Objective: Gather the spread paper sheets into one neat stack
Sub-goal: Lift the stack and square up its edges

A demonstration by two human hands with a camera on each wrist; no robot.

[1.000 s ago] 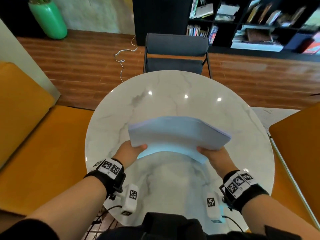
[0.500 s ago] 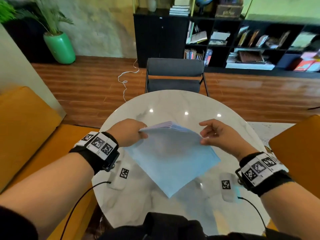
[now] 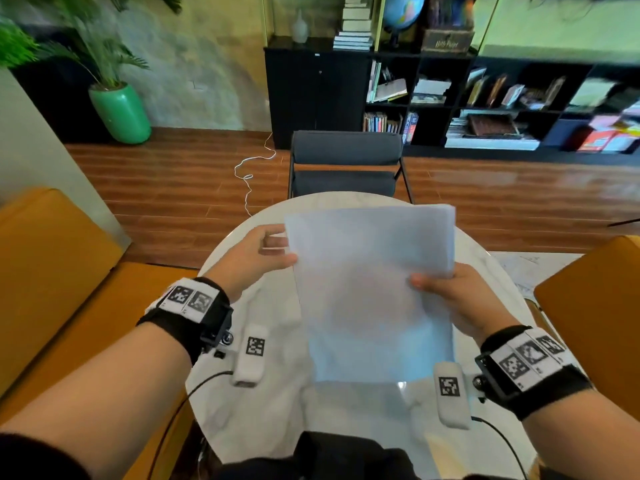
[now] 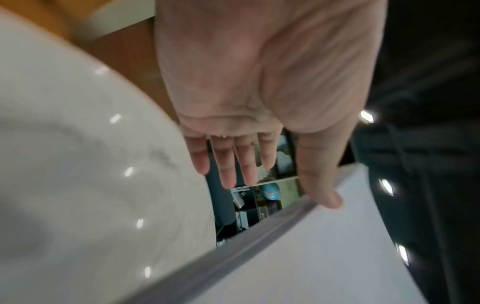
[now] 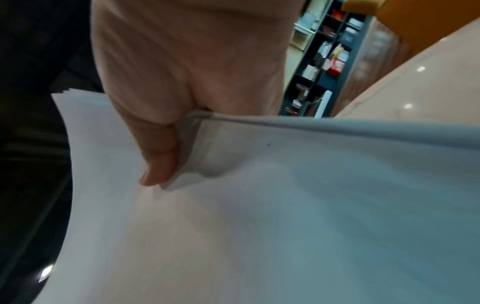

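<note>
A: What is being shown by the wrist views that the head view is missing?

B: In the left wrist view, the left hand (image 4: 259, 82) is being seen palm-on, its fingers (image 4: 226, 162) straight and close together, only the thumb touching the edge of the paper stack (image 4: 324, 257). The layered edge of the sheets is being picked out there as a grey band. In the right wrist view, the right hand (image 5: 187, 78) is being seen with its thumb pressed down on the top sheet, the stack (image 5: 259, 205) being pinched; the fingers underneath are being hidden by the paper.

A: And from the head view?

B: Both hands are being seen at once. The left hand (image 3: 256, 258) is being held flat against the stack's left edge; the right hand (image 3: 453, 299) is gripping the lower right edge.

A: Surface and room?

B: A round white marble table (image 3: 277, 410) is being looked down on. A dark chair (image 3: 346, 164) is being seen at its far side, orange seats (image 3: 52, 271) at both sides, a black bookshelf (image 3: 450, 98) and a green plant pot (image 3: 121, 112) on the wooden floor (image 3: 173, 178) beyond. The far room is being blurred.

A: Where is the stack?

B: It (image 3: 374, 292) is being held above the table between the two hands, tilted up toward the camera, its sheets gathered into one pile.
</note>
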